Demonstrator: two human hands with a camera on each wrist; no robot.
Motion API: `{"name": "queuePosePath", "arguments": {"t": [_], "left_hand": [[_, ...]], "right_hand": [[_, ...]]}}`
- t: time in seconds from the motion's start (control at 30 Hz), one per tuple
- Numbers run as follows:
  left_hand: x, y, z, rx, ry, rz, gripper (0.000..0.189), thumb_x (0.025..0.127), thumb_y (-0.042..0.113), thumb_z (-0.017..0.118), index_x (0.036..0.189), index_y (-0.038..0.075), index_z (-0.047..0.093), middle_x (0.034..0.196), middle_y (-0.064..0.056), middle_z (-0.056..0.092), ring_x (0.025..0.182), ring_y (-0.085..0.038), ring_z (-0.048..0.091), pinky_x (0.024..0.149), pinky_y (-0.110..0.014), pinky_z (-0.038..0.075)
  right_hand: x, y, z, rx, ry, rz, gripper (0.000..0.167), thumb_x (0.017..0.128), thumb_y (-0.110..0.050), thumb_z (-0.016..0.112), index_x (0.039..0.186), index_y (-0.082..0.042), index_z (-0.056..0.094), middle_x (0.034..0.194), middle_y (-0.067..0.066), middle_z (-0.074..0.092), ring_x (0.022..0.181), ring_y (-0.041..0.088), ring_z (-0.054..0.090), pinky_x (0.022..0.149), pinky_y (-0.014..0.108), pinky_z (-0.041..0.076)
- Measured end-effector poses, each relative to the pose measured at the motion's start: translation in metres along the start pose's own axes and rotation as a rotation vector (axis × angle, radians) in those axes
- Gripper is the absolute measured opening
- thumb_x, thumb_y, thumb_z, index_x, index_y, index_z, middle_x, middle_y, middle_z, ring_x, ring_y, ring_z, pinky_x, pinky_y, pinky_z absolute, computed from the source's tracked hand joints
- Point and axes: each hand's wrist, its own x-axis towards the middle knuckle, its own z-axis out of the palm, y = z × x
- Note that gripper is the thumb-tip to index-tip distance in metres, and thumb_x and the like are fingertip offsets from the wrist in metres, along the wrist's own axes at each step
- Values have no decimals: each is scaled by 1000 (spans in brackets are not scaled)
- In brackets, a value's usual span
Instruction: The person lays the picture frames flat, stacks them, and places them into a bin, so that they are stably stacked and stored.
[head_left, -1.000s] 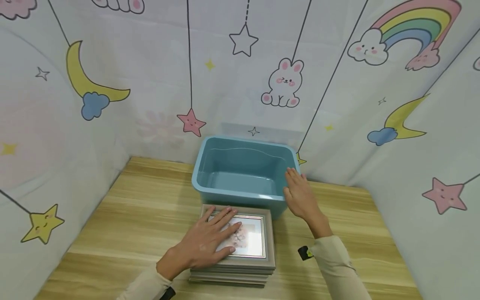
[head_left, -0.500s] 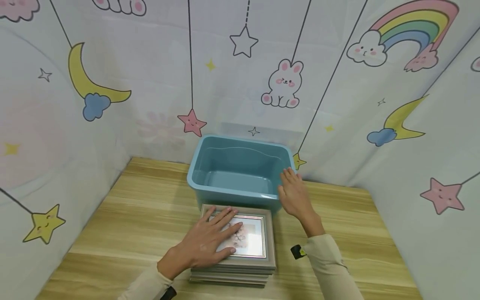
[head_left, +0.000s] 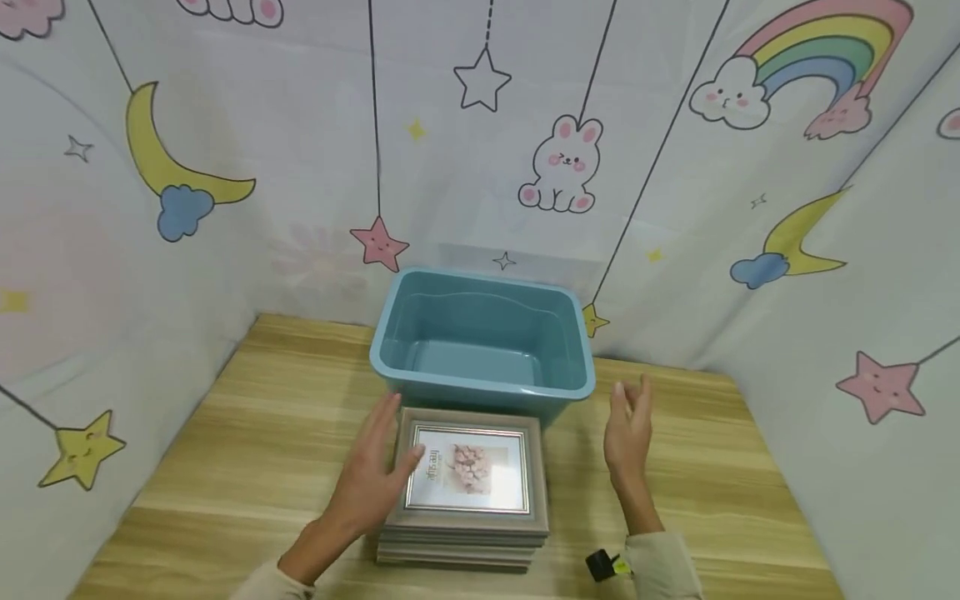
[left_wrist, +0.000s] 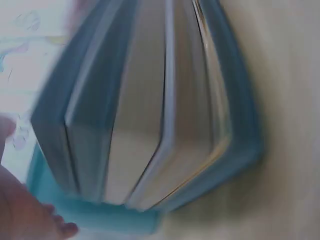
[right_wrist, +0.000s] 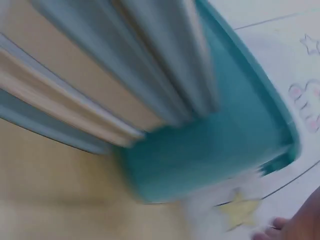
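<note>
A stack of several picture frames [head_left: 468,470] lies in the middle of the table, the top one showing a pink flower print under glass. Its layered side edges [left_wrist: 145,110] fill the left wrist view, blurred. My left hand [head_left: 371,471] hovers along the stack's left side, fingers extended and thumb apart, overlapping the top frame's border in the head view. On the other side, my right hand [head_left: 630,433] is raised off the stack with relaxed fingers and holds nothing. Right behind the frames stands a blue plastic bin [head_left: 483,387] with nothing in it.
The wooden table [head_left: 300,400] extends to both sides of the stack. A white cloth [head_left: 315,167] printed with stars, moons and a rabbit hangs close behind the bin and along both sides.
My left hand has lifted off the top picture frame and shifted to its left side. My right hand has left the bin's right rim and drawn back; the bin has slid slightly left.
</note>
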Motion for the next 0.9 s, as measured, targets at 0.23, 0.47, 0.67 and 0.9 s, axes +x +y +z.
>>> {"name": "queuePosePath", "arguments": {"t": [0.23,0.47,0.67,0.9], "left_hand": [[-16,-13,-7,-451,-166,-572,83,101,41,54,159,-1,11,159,-35,21,147,-52,21,116,-67,24],[-9,-22,-2,-498,-326,-715,97,97,51,55,157,-5,4,156,-40,19,146,-55,20,116,-70,20],[-8,-24,-2,-544,-325,-721,99,96,48,60,157,-6,5,156,-40,21,144,-53,26,117,-66,24],[-12,-25,5,-625,-235,-731,99,92,40,68,157,-5,8,148,-36,38,117,-33,60,103,-47,48]], "right_hand": [[-66,29,6,74,-494,247,75,108,-48,26,151,13,24,146,38,43,134,52,46,111,58,41],[-75,23,20,63,-819,275,76,107,-51,27,151,12,28,139,27,52,139,43,39,119,65,20],[-71,26,21,56,-880,289,70,107,-48,29,152,6,28,104,8,72,108,16,62,115,46,29],[-76,30,21,123,-881,295,71,107,-48,30,151,7,26,97,4,71,99,14,64,105,34,36]]}}
